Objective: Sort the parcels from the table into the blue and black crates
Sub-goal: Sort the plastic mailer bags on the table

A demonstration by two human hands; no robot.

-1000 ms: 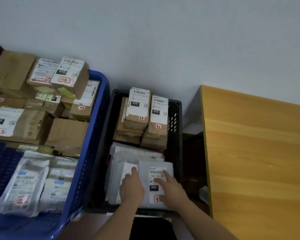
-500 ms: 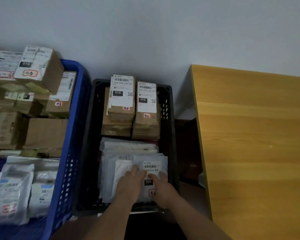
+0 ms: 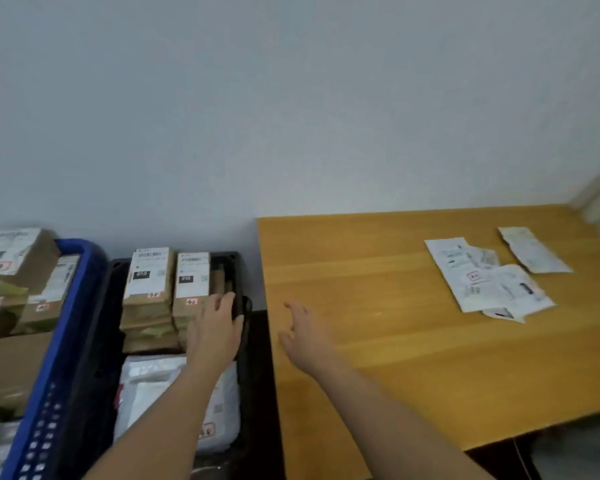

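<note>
The black crate (image 3: pixel 97 341) holds two stacks of brown boxes (image 3: pixel 149 296) at the back and white mailer bags (image 3: pixel 146 386) at the front. My left hand (image 3: pixel 217 327) hovers over the crate's right side, fingers relaxed and empty. My right hand (image 3: pixel 303 336) reaches over the wooden table's (image 3: pixel 378 358) left edge, fingers spread, holding nothing. Several white flat parcels (image 3: pixel 489 278) lie on the table at the far right, well beyond my right hand. The blue crate (image 3: pixel 59 341) on the left is piled with brown boxes (image 3: pixel 14 265).
A grey wall runs behind everything. A dark gap (image 3: pixel 262 375) separates the black crate from the table. The table's front edge cuts diagonally toward the lower right, with dark floor space (image 3: pixel 534 452) below it.
Both hands have left the white mailer in the black crate and lifted. My right hand has swung right over the table; the view has shifted right and up.
</note>
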